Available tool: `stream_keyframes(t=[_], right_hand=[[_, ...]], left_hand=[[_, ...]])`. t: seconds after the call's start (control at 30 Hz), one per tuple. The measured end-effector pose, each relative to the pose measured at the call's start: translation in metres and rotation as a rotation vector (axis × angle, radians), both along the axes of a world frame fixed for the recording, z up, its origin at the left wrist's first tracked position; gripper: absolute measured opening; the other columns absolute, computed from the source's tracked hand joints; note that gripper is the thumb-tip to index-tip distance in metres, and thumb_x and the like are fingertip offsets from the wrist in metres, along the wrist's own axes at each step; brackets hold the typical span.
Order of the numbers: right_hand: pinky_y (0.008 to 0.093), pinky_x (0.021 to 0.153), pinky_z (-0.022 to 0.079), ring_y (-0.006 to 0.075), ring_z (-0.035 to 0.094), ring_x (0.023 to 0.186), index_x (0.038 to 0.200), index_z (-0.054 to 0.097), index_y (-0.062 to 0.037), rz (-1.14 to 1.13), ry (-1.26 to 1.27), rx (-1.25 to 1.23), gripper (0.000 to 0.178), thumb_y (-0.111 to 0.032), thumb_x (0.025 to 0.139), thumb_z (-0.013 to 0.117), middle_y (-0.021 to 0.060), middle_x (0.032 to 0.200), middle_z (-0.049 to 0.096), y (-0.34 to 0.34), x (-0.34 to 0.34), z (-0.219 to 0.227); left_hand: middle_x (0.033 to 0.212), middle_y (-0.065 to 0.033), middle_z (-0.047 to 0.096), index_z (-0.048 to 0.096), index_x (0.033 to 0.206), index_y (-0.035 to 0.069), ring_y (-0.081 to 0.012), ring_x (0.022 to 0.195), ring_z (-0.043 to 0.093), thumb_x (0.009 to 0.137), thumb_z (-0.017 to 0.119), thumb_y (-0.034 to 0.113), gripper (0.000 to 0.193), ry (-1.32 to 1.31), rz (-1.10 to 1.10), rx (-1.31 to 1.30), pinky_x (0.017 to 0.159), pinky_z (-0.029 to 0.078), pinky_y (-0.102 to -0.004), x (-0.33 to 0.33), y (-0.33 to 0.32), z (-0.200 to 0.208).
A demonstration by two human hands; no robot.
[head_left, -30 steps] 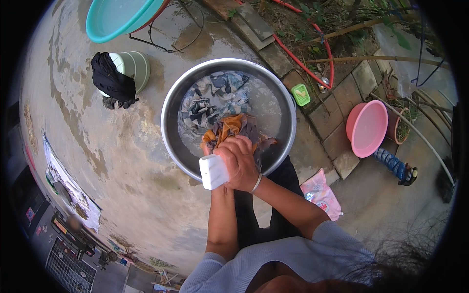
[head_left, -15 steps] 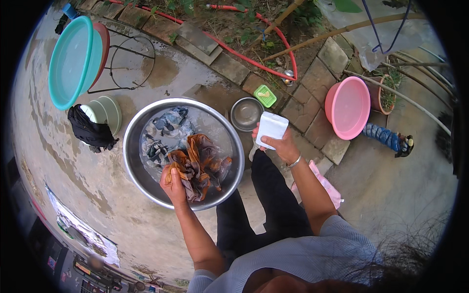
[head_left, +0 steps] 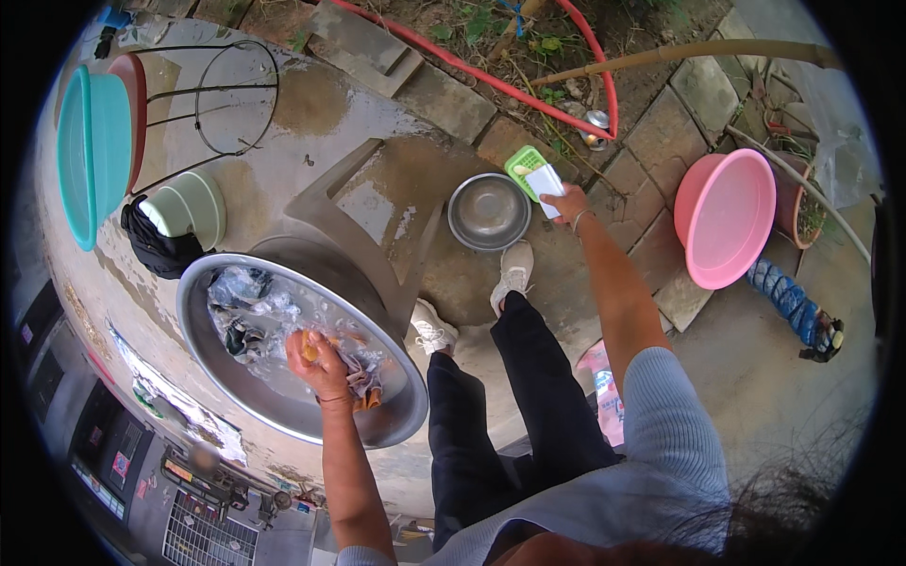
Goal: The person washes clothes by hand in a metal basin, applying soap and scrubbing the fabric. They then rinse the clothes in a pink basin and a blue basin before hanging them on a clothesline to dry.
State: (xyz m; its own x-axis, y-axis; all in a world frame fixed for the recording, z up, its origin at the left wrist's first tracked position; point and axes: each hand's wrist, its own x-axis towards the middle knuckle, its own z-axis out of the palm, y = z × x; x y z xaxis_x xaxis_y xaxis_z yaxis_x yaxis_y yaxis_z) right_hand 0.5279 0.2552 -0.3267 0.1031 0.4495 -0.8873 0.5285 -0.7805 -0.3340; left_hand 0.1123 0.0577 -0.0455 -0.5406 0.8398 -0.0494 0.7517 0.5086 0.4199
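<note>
A wide metal basin (head_left: 404,415) with sudsy water holds dark blue-and-white cloth (head_left: 241,288) and a wet orange-brown garment (head_left: 366,385). Inside the basin, my left hand (head_left: 319,366) is closed around a bunched part of the garment. My right hand (head_left: 566,204), arm stretched forward, grips a flat white bar of soap (head_left: 543,184) at the green slatted soap dish (head_left: 525,160), covering part of it. Whether the bar touches the dish I cannot tell.
A grey plastic stool (head_left: 363,222) stands under the basin. Ahead lies a small metal bowl (head_left: 489,212), near my shoes (head_left: 512,274). To the right is a pink basin (head_left: 731,219); at the left are a teal tub (head_left: 90,156) and pale bucket (head_left: 193,209). A red hose (head_left: 453,71) crosses the far side.
My right hand has carried the soap forward to the green dish. My left hand has lowered the garment into the water. The view has shifted, showing the stool and both shoes.
</note>
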Motion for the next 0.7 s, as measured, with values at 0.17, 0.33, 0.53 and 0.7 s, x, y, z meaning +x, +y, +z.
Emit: stream_keyframes(t=[0.17, 0.33, 0.53, 0.7], right_hand=[[0.0283, 0.047, 0.052, 0.0153, 0.064, 0.068, 0.107, 0.065, -0.0031, -0.136, 0.035, 0.085, 0.037, -0.016, 0.075, 0.077, 0.0086, 0.091, 0.067, 0.000, 0.000, -0.036], [0.0278, 0.055, 0.055, 0.0159, 0.065, 0.073, 0.110, 0.063, -0.0028, -0.180, -0.027, 0.367, 0.034, -0.013, 0.079, 0.074, 0.0104, 0.096, 0.068, -0.018, 0.017, -0.051], [0.0331, 0.070, 0.052, 0.0226, 0.064, 0.077, 0.112, 0.062, -0.0014, 0.226, -0.392, 0.608, 0.044, -0.020, 0.074, 0.076, 0.0148, 0.091, 0.066, -0.035, 0.010, -0.054], [0.0348, 0.073, 0.052, 0.0236, 0.064, 0.077, 0.111, 0.061, -0.0007, 0.139, -0.444, 0.587, 0.044, -0.021, 0.075, 0.074, 0.0135, 0.087, 0.066, -0.052, 0.000, -0.014]], left_hand=[[0.085, -0.0174, 0.059, 0.057, 0.093, -0.008, -0.0306, 0.076, 0.055, 0.092, 0.053, 0.017, 0.026, 0.270, 0.057, 0.072, 0.071, 0.045, -0.0379, -0.008, -0.032, -0.027], [0.078, -0.0188, 0.055, 0.055, 0.086, -0.008, -0.0305, 0.071, 0.051, 0.091, 0.053, 0.018, 0.027, 0.228, 0.101, 0.073, 0.067, 0.043, -0.0401, -0.006, -0.031, -0.025], [0.068, -0.0158, 0.047, 0.049, 0.076, -0.004, -0.0301, 0.063, 0.044, 0.091, 0.050, 0.021, 0.029, 0.172, 0.092, 0.083, 0.060, 0.038, -0.0416, -0.003, -0.016, -0.020], [0.068, -0.0160, 0.046, 0.049, 0.075, -0.004, -0.0320, 0.063, 0.043, 0.091, 0.051, 0.024, 0.031, 0.186, 0.056, 0.139, 0.060, 0.038, -0.0417, -0.007, -0.022, -0.026]])
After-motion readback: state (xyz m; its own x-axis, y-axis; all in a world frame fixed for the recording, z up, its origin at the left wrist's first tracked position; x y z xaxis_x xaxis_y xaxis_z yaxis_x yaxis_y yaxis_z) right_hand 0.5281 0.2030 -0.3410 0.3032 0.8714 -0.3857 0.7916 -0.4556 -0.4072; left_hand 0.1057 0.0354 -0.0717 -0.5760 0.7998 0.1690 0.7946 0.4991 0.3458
